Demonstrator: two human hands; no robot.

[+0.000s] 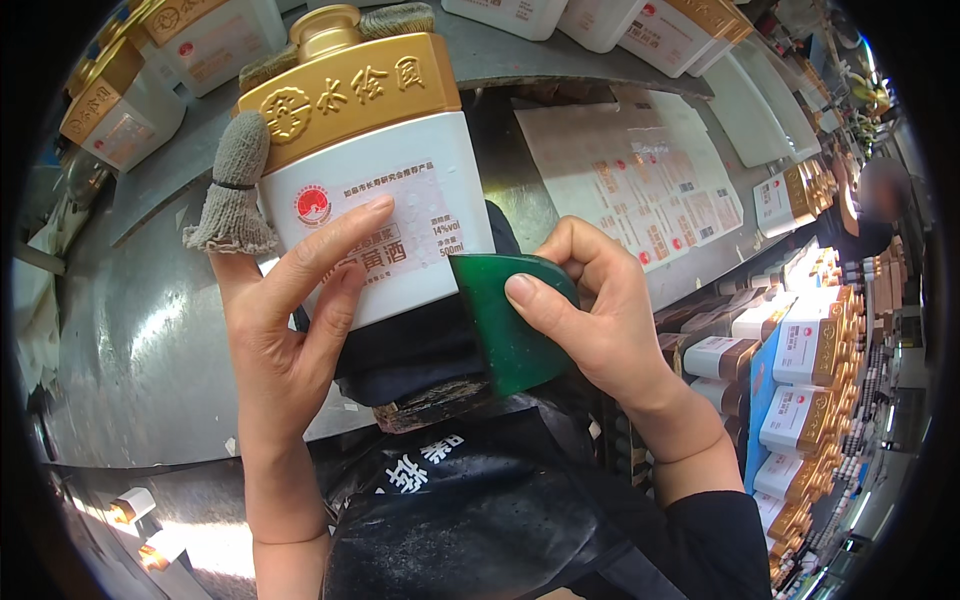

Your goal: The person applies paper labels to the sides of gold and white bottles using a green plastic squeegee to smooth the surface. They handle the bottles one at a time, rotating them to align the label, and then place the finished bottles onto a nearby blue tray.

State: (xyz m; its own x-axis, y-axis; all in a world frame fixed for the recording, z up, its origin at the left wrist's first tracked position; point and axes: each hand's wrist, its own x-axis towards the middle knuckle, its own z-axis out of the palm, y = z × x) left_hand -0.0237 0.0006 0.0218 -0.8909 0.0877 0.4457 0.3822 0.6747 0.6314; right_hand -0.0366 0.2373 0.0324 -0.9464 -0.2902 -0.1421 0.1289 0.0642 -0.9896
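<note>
A white bottle (380, 300) with a gold shoulder and neck lies tilted, its front facing up. A clear label with a red round mark and print sits on it. My left hand (290, 310) is open on the bottle, its forefinger stretched over the label and thumb near the lower edge. A grey knitted finger cover (238, 165) with a dark band sits on that hand, along the bottle's left edge. My right hand (590, 310) pinches a green flat scraper (515, 330) between thumb and fingers, its upper corner beside the bottle's lower right edge.
A sheet of labels (640, 185) lies on the grey metal table (140, 330). Several white and gold bottles (125, 115) stand along the far edge. Rows of bottles (800, 420) fill the right side. Another person (880, 215) is at the far right. A black apron (480, 510) covers my lap.
</note>
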